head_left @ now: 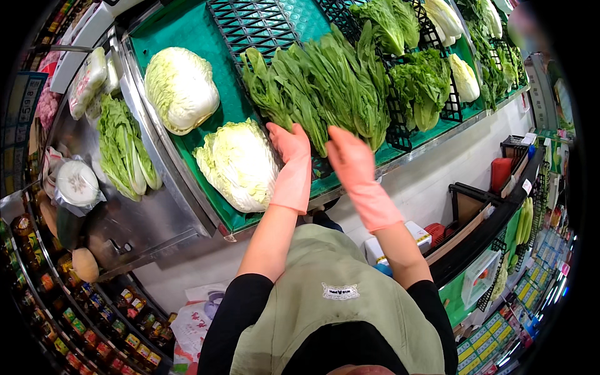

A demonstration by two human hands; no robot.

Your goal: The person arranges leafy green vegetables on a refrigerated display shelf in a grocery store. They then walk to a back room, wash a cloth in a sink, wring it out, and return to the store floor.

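Observation:
Both my hands wear pink rubber gloves. At the near end of a row of long-leaved green lettuce, my left hand touches the stem ends, its fingers parted and partly behind leaves. My right hand, slightly blurred, is just to the right by the lower leaves, fingers stretched out and holding nothing. The lettuce lies across a black plastic grid rack in a green-lined display bin. One napa cabbage sits close beside my left wrist, another napa cabbage farther back.
Curly lettuce fills the section to the right, behind black dividers. On the steel counter at left lie a leafy green bunch and a wrapped cut melon. Black shelving stands at the right.

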